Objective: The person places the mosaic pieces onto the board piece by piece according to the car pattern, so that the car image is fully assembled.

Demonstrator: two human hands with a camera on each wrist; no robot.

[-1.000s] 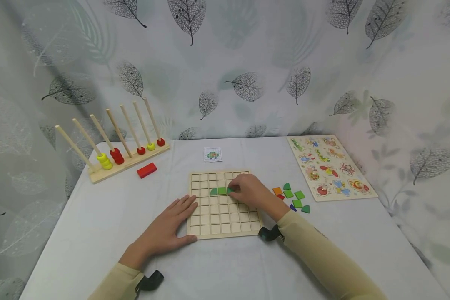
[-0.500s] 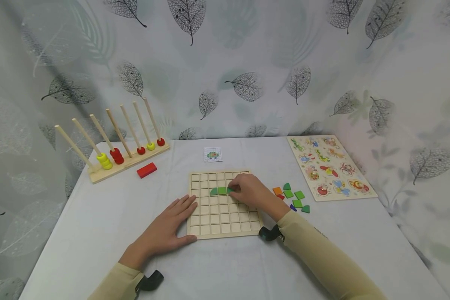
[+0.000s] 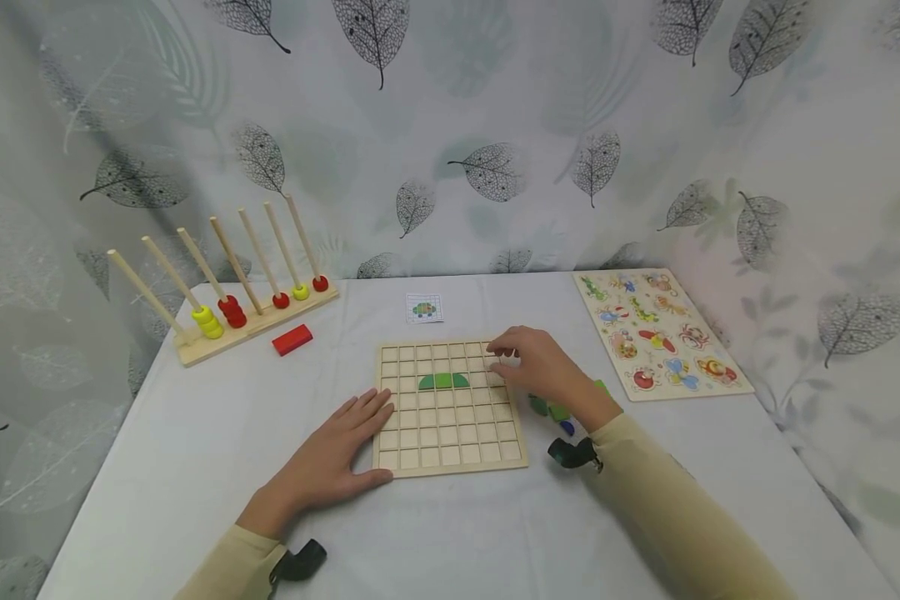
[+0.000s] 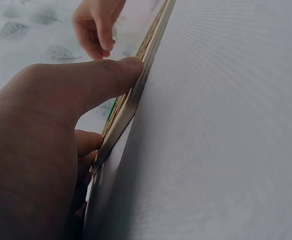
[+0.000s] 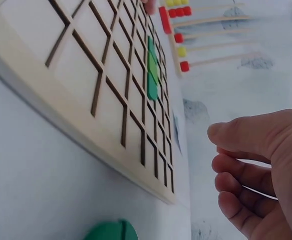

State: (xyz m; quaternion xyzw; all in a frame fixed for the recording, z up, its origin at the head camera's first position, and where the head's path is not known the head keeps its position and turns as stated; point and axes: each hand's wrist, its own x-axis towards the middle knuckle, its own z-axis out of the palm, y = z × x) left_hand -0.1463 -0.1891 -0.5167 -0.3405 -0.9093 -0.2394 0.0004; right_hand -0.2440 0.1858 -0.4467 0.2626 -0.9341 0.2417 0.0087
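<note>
Now the left hand (image 3: 330, 462) lies flat against the wooden grid board (image 3: 450, 442) on the surface – likely to stop it sliding. Three smooth green pieces (image 3: 443, 382) sit in its squares. Beside it the right hand (image 3: 543, 367) hovers – fingers loosely curled, holding nothing.

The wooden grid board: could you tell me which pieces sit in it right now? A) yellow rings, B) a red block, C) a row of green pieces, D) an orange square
C: in the head view a short row of green pieces lies in the wooden grid board, its other cells bare.
</note>
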